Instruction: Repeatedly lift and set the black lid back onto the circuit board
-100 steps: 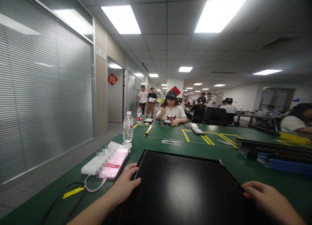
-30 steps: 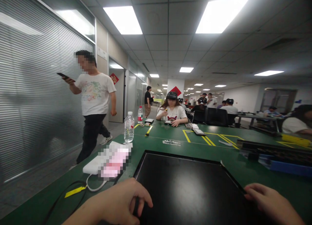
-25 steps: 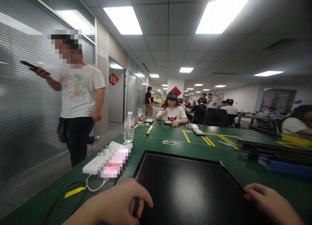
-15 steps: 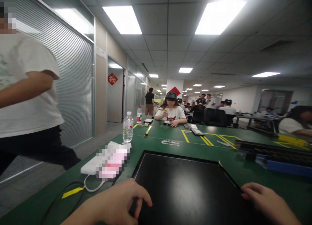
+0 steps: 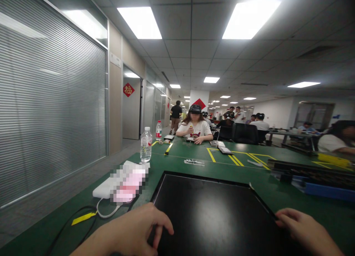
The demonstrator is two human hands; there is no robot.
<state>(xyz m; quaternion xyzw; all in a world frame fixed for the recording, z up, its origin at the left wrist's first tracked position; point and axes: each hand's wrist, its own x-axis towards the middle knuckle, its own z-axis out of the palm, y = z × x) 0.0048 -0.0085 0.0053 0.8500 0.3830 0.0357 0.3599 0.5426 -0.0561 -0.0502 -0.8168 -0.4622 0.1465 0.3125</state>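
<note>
A large flat black screen panel (image 5: pixel 210 211) with a thin raised frame lies before me on the green table. My left hand (image 5: pixel 141 226) is at its left edge, fingers bent over the border and tips on or just above the glossy face; the lower part of this grip is hidden. At the right edge, my right hand (image 5: pixel 302 226) pinches the frame between thumb and curled fingers. The panel's near edge runs out of the bottom of the view.
Left of the panel lie a white power bank (image 5: pixel 104 188), a pink blurred phone (image 5: pixel 129 187) and a cable with a yellow tag (image 5: pixel 83 218). A water bottle (image 5: pixel 145 145) stands behind them. Blue and black parts (image 5: pixel 327 189) lie at right. A person (image 5: pixel 194 130) sits opposite.
The person walking at the left has gone out of view. A standing person in the background has shifted slightly to the right. My hands and the panel hold almost the same place.
</note>
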